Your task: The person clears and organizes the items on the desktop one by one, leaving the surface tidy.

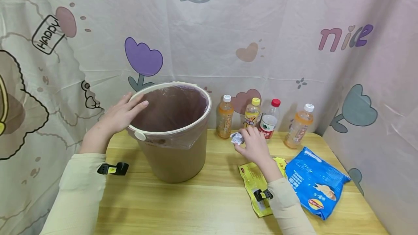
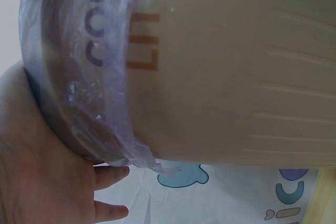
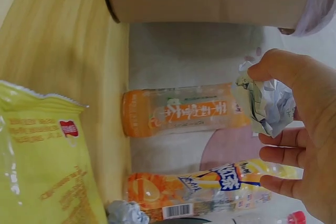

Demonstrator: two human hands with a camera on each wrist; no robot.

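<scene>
A beige trash bin [image 1: 177, 159] with a clear plastic liner [image 2: 113, 98] folded over its rim stands on the table. My left hand [image 1: 122, 117] rests on the bin's left rim, its fingers extended over the edge. In the left wrist view, that hand [image 2: 47, 161] lies against the lined rim. To the right of the bin, my right hand [image 1: 254, 146] pinches a crumpled paper ball [image 1: 237, 138] between thumb and fingers, raised above the table. The right wrist view shows this paper ball [image 3: 268, 106] closely, with the other fingers [image 3: 283, 156] spread below it.
Behind my right hand stand orange-labelled bottles [image 1: 225, 117] [image 1: 298, 126], a yellow-capped bottle [image 1: 252, 113] and a red-capped bottle [image 1: 270, 119]. A yellow snack bag [image 1: 253, 177] and a blue chip bag [image 1: 318, 182] lie at right. Another paper ball [image 3: 126, 212] sits near the bottles.
</scene>
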